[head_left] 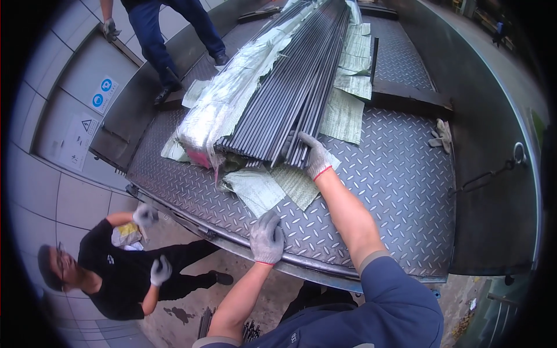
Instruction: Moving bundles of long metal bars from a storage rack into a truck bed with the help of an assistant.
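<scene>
My right hand [314, 155], in a pale knit glove with a red cuff, is closed around the near right end of a bundle of dark metal rods [290, 87]. A few rods under it stand slightly apart from the main bundle. The rods lie lengthwise on a truck bed [394, 191] of diamond-patterned metal plate. Woven wrapping [232, 98], whitish green and torn open, lies along their left side and beneath them. Over the bed's near edge is my left hand [267, 239], gloved too, holding nothing, its fingers loosely bent and the thumb apart.
At the lower left stands a co-worker [116, 267] in black with gloved hands raised. Another person's legs [156, 40] are on the bed's far left. A loose glove [441, 136] lies by the right side wall [493, 151]. More rods [206, 322] are below, beside my left forearm.
</scene>
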`<state>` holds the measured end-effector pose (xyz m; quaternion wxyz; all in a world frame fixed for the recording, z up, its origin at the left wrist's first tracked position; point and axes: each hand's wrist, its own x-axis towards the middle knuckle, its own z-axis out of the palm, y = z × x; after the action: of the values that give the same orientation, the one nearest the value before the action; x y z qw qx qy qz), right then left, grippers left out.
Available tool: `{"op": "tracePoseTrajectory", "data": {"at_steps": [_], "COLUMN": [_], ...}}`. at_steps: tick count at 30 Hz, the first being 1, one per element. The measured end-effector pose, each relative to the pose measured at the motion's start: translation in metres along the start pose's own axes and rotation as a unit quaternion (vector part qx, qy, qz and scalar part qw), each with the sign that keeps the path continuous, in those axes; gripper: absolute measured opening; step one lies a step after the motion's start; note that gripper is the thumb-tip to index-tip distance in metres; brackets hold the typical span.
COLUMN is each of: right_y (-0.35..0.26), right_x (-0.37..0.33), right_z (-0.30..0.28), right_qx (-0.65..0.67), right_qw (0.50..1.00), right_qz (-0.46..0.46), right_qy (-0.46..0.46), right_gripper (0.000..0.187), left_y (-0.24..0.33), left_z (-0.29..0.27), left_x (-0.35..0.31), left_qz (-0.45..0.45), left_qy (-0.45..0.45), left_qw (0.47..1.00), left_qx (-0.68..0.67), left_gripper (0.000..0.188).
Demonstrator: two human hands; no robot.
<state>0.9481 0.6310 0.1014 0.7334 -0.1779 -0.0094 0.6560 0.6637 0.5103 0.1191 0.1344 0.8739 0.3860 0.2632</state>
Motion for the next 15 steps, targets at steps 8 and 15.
{"op": "tracePoseTrajectory", "data": {"at_steps": [8, 15], "right_y": [0.000, -0.019], "right_x": [0.011, -0.033], "right_z": [-0.010, 0.011], "right_qx": [0.248, 0.028], "right_qw": [0.947, 0.998], "right_qz": [0.089, 0.041], "right_qy": [-0.182, 0.042], "right_gripper": [0.015, 0.015], "left_y": [0.001, 0.005], "left_z": [-0.001, -0.002], "left_x": [0.000, -0.004], "left_qz": [-0.002, 0.002], "left_qy": [0.001, 0.020], "left_qw": [1.000, 1.000], "left_qx": [-0.006, -0.021], "left_gripper": [0.027, 0.024]}}
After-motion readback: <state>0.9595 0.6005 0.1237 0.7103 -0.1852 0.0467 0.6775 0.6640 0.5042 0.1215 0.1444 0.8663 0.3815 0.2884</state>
